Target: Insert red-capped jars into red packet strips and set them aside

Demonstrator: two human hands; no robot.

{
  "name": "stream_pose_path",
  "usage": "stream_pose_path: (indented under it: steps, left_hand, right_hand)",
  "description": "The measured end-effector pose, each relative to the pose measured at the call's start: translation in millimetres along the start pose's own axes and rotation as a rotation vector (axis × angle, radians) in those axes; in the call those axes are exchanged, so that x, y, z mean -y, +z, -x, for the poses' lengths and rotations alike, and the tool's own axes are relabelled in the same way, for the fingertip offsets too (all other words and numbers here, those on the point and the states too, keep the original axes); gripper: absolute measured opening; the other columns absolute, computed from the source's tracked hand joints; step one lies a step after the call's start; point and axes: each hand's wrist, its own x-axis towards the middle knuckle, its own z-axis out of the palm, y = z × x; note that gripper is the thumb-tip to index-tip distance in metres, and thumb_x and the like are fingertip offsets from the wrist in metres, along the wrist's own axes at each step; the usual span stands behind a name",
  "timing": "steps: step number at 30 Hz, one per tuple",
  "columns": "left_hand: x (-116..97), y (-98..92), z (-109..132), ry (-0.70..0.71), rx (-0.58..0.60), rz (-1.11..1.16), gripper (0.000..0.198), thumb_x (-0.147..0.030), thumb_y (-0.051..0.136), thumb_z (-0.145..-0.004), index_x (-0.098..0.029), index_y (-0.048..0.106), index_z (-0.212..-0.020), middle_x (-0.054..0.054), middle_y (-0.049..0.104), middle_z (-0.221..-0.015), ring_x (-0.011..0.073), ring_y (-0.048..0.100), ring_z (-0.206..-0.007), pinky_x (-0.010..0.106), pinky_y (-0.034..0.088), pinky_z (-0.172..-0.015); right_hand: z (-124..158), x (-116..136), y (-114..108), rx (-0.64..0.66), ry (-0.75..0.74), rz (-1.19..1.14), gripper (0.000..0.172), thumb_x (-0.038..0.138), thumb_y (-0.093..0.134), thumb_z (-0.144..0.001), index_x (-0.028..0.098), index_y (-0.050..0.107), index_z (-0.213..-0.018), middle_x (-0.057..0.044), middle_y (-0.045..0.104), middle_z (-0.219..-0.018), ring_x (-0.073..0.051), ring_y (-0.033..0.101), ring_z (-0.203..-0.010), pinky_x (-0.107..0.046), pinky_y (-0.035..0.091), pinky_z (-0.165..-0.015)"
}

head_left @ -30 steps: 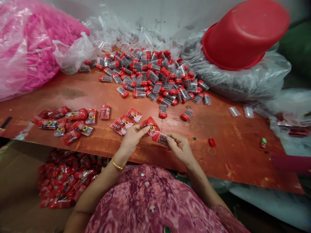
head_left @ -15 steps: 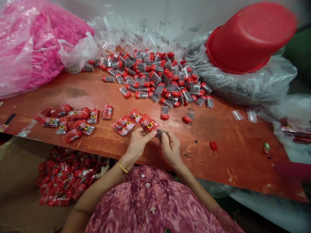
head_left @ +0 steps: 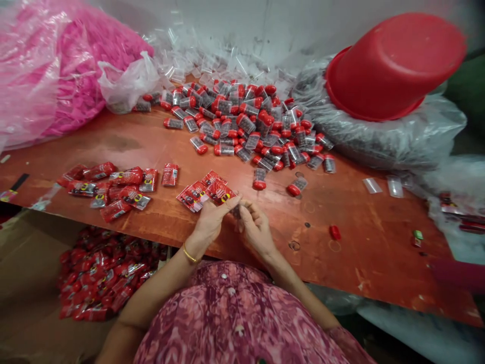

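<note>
Above the table's front edge, my left hand (head_left: 209, 221) pinches a red printed sleeve (head_left: 219, 192) between thumb and fingers. My right hand (head_left: 256, 228) is close against it, its fingers closed round the end of a small clear container with dark contents (head_left: 235, 211). The container meets the sleeve's near end; how far it sits inside is hidden by my fingers. Just left of my left hand lie several flat red printed sleeves (head_left: 192, 194), overlapping. A red-capped container (head_left: 259, 178) stands beyond my right hand, and another (head_left: 296, 186) lies to its right.
A heap of red-capped containers (head_left: 242, 119) covers the table's back middle. Wrapped red packs (head_left: 127, 177) lie at left, above a cardboard box (head_left: 26, 273) of similar packs. A pink-filled bag (head_left: 56, 71) stands back left; a red bucket (head_left: 397, 65) rests upturned on a bag at right.
Both hands have shifted slightly left with the sleeve and container, and the sleeve now overlaps the flat sleeves more. My right hand has moved closer to my left.
</note>
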Motion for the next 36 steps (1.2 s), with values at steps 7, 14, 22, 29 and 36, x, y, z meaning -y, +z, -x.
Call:
stream_pose_path:
  steps: [7, 14, 22, 29, 36]
  left_hand:
    - [-3.8, -4.0, 7.0, -0.044, 0.022, 0.074, 0.029, -0.030, 0.083, -0.048, -0.014, 0.068, -0.067, 0.001, 0.068, -0.065, 0.0126, 0.062, -0.064, 0.024, 0.048, -0.063]
    - [-18.9, -24.2, 11.7, -0.074, -0.037, -0.017, 0.042, -0.040, 0.084, -0.043, -0.015, 0.063, -0.069, 0.003, 0.068, -0.069, 0.0178, 0.065, -0.070, 0.029, 0.051, -0.070]
    - [-110.9, -116.2, -7.7, 0.126, -0.597, -1.471, 0.030, -0.047, 0.064, -0.070, -0.019, 0.055, -0.063, 0.007, 0.062, -0.064, 0.0361, 0.061, -0.089, 0.043, 0.044, -0.077]
    - [-109.0, -101.6, -1.3, 0.487, -0.608, -1.717, 0.054, -0.041, 0.059, -0.076, -0.014, 0.049, -0.122, 0.019, 0.048, -0.133, 0.0415, 0.050, -0.111, 0.048, 0.038, -0.088]
    - [-41.2, -46.4, -48.9, 0.603, -0.027, -1.532, 0.034, -0.042, 0.060, -0.076, -0.020, 0.068, -0.101, 0.015, 0.055, -0.129, 0.0367, 0.047, -0.118, 0.048, 0.026, -0.101]
  right_hand:
    - [-6.7, 7.8, -1.9, -0.038, 0.011, -0.068, 0.026, 0.043, 0.066, -0.071, 0.020, 0.054, -0.073, 0.005, 0.055, -0.059, -0.007, 0.045, -0.044, -0.021, 0.041, -0.044]
    - [-24.0, -4.9, 25.6, -0.023, -0.160, 0.156, 0.033, 0.043, 0.063, -0.073, 0.020, 0.045, -0.058, 0.006, 0.047, -0.054, -0.008, 0.042, -0.050, -0.021, 0.038, -0.050]
    - [-73.8, -9.2, -51.9, -0.289, -0.346, 1.123, 0.033, 0.039, 0.044, -0.087, 0.013, 0.061, -0.100, -0.014, 0.063, -0.095, -0.024, 0.054, -0.087, -0.035, 0.041, -0.076]
    - [-68.0, -26.1, -64.6, -0.103, -0.364, 1.396, 0.034, 0.034, 0.042, -0.089, 0.015, 0.061, -0.110, -0.014, 0.063, -0.097, -0.026, 0.051, -0.088, -0.036, 0.038, -0.077]
    - [-25.0, -29.8, -55.4, -0.159, -0.380, 1.421, 0.036, 0.037, 0.044, -0.089, 0.012, 0.061, -0.109, -0.012, 0.064, -0.087, -0.024, 0.051, -0.079, -0.034, 0.037, -0.072]
